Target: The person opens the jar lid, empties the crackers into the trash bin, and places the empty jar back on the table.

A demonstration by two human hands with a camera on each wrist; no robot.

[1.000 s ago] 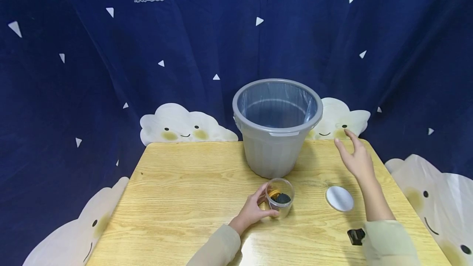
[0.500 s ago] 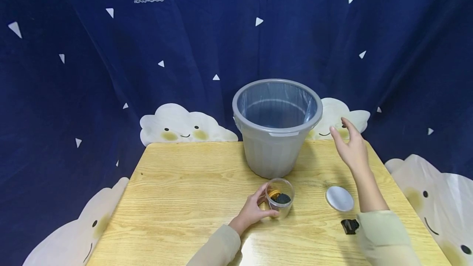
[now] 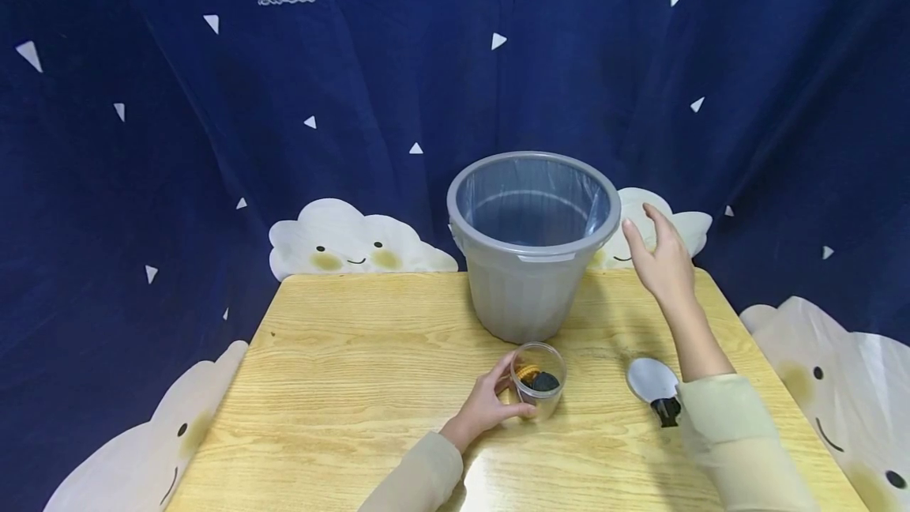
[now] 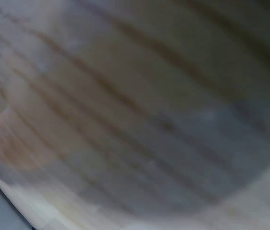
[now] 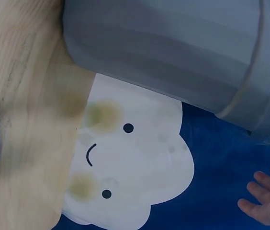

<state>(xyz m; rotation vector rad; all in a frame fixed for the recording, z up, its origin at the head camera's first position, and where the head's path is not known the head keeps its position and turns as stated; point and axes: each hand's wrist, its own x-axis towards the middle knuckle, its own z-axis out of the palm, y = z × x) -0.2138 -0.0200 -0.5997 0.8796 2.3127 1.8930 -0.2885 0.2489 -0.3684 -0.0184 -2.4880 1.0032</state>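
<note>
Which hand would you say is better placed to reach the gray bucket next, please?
Probably the right hand: it holds nothing and is raised near the rim of the gray bucket, while the left hand grips the clear cup.

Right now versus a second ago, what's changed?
The right hand moved up and leftward in the head view, closer to the grey plastic bucket; nothing was gripped or released. Unchanged: the left hand holding the clear round plastic cup, the bucket, and the flat white round disc.
</note>
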